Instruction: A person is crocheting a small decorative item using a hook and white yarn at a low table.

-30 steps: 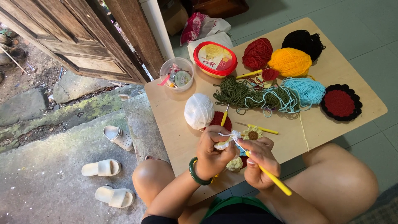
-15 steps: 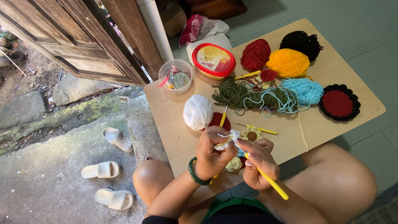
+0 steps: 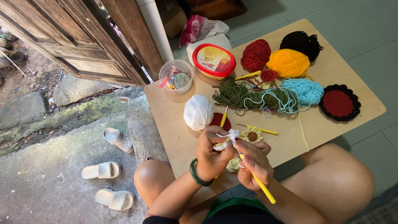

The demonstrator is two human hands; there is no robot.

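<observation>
Tabletop (image 3: 331,128) of pale wood is crowded: white yarn ball (image 3: 198,112) lies just beyond the hands, with green yarn tangle (image 3: 240,94), yellow ball (image 3: 288,63), red ball (image 3: 256,54), black ball (image 3: 301,43) and light blue yarn (image 3: 307,90) farther out, all soft, light and prone to snagging. Red-and-black crocheted round (image 3: 339,103) and red-lidded tub (image 3: 214,60) sit well apart. Small white crochet piece (image 3: 226,139) is pinched at its edge by the closed left hand (image 3: 213,154) over the near table edge; it is judged limp and light, best held close to the working loop. Yellow crochet hook (image 3: 259,183), stiff and thin, is gripped pen-like by the right hand (image 3: 253,159). Spare hook (image 3: 257,129) and yellow flower (image 3: 251,135) lie just beside.
</observation>
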